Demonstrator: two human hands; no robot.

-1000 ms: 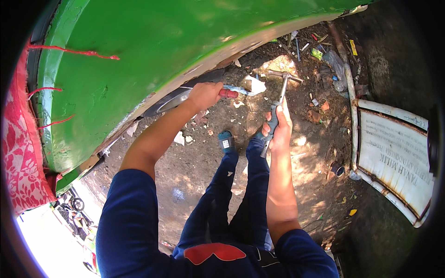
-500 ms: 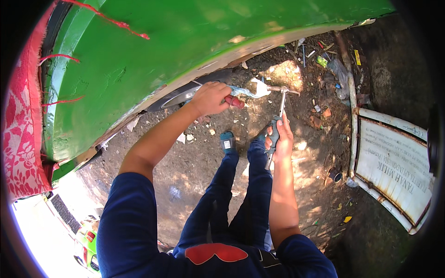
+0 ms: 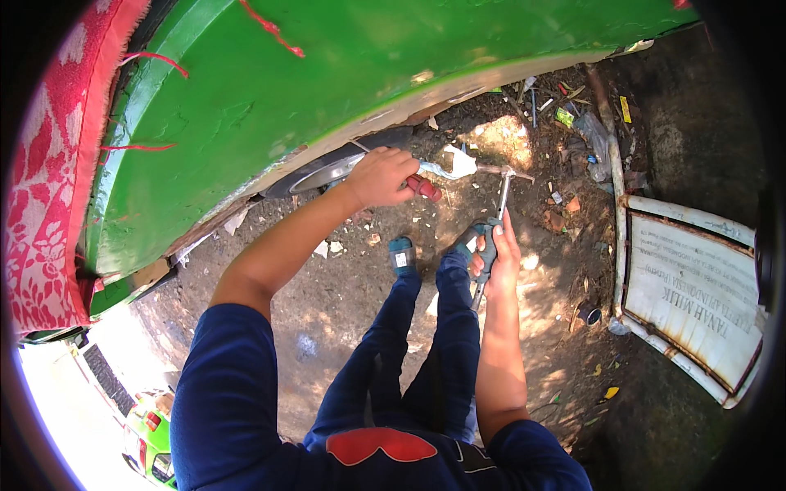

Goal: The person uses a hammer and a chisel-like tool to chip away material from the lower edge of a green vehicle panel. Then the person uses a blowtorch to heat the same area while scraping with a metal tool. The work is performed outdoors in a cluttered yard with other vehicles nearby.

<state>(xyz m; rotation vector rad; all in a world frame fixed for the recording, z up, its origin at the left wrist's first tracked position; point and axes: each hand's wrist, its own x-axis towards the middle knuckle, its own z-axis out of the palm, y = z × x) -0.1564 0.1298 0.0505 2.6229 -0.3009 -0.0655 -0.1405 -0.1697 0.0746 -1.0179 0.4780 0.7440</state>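
My left hand (image 3: 383, 175) is closed around a red-handled screwdriver (image 3: 424, 187), at the lower edge of a green vehicle body (image 3: 311, 74). The handle's end sticks out toward the right. A thin metal shaft shows on the other side of the fist, slanting up to the body's pale lower edge; its tip is hard to make out. Lower and to the right, my right hand (image 3: 501, 252) grips the grey handle of a hammer (image 3: 503, 196). The hammer's head is up, a short gap away from the screwdriver handle.
A wheel (image 3: 323, 174) sits under the vehicle, beside my left hand. Red patterned cloth (image 3: 57, 164) hangs at the left. A white and blue scrap (image 3: 458, 162) shows beyond the hands. Litter (image 3: 596, 139) and a rusty-framed white sign (image 3: 692, 282) are at the right.
The hammer head has come slightly nearer to me and to the right. My left hand keeps its grip on the screwdriver at nearly the same spot. The view has shifted a little.
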